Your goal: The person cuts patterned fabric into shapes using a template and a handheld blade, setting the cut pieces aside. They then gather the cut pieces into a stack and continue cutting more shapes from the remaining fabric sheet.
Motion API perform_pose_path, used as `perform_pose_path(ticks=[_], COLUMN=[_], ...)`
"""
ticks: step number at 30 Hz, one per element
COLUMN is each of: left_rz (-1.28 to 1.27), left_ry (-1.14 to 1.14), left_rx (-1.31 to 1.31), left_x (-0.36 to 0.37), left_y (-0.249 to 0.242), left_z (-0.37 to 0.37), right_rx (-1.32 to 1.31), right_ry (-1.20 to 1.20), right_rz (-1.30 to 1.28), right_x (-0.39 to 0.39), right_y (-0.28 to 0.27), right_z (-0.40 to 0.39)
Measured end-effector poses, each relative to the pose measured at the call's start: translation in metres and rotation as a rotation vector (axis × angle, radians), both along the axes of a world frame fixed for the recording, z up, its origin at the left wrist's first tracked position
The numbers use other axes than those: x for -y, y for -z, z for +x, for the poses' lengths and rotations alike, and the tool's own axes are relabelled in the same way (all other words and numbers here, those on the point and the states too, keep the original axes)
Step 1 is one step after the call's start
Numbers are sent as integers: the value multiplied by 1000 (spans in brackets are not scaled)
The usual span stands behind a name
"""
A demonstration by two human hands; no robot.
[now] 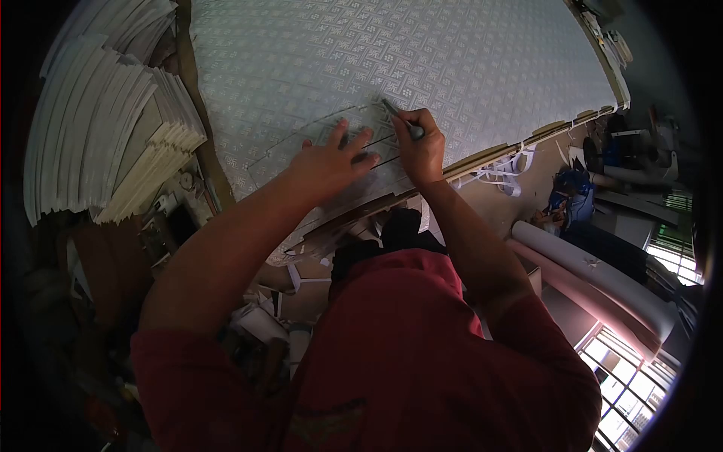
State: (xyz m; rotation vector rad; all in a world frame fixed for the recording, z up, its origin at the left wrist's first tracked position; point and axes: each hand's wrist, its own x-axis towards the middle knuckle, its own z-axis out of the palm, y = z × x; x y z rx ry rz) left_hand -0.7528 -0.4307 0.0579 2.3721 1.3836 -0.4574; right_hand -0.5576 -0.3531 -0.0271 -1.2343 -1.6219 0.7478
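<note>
Silvery-white patterned material [407, 45] covers the table under both hands. My left hand [335, 158] lies on it with fingers spread, pressing near a thin, see-through sheet [290, 143] whose angled edges show faintly. A dark straight line or narrow strip runs from beside its fingers toward the other hand. My right hand [422, 147] grips a dark, slim pen-like tool [389, 108] between thumb and fingers. The tool tilts up to the left, its tip right at the patterned surface by a corner of the sheet. Its exact kind cannot be made out.
Tall stacks of paper-like sheets [83, 135] stand along the table's left side. White strips [508, 177] hang below the right part of the near table edge [520, 143]. Large rolls [595, 271] lean at the right, near a barred window [621, 384]. Clutter lies beneath.
</note>
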Motion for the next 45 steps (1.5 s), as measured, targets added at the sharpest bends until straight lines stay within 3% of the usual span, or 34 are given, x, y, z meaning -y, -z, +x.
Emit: perform_pose_path(ticks=[6, 10, 13, 16, 20, 22, 26, 29, 32, 34, 35, 40, 45], left_rz=[-22, -17, -4, 6, 39, 74, 51, 21, 30, 9, 17, 62, 82], left_ry=[-9, 17, 22, 25, 43, 57, 39, 23, 11, 18, 20, 50, 31], left_rx=[-25, -56, -102, -157, -187, -150, -173, -158, -143, -161, -158, -158, -115], left_x=[-1, -2, -3, -5, -3, -3, -5, -5, -5, -5, -5, -3, -3], left_y=[1, 8, 8, 10, 10, 11, 9, 9, 8, 8, 9, 12, 16], left_z=[1, 1, 3, 8, 7, 7, 9, 10, 8, 10, 9, 6, 4], right_rx=[-10, 71, 213, 354, 286, 258, 83, 75, 57, 10, 16, 14, 67], right_ry=[-184, -513, -928, -1116, -1271, -1274, -1336, -1335, -1165, -906, -903, -543, -406], right_rz=[-194, -299, -393, -380, -314, -492, -587, -548, -461, -567, -562, -301, -188], right_x=[-32, -91, -134, -161, -181, -181, -169, -164, -147, -128, -116, -59, -37], right_y=[-10, -35, -66, -82, -68, -58, -35, -31, -34, -36, -36, -41, -43], right_z=[25, 41, 34, 19, 6, 0, -7, -1, 6, 14, 16, 9, -4])
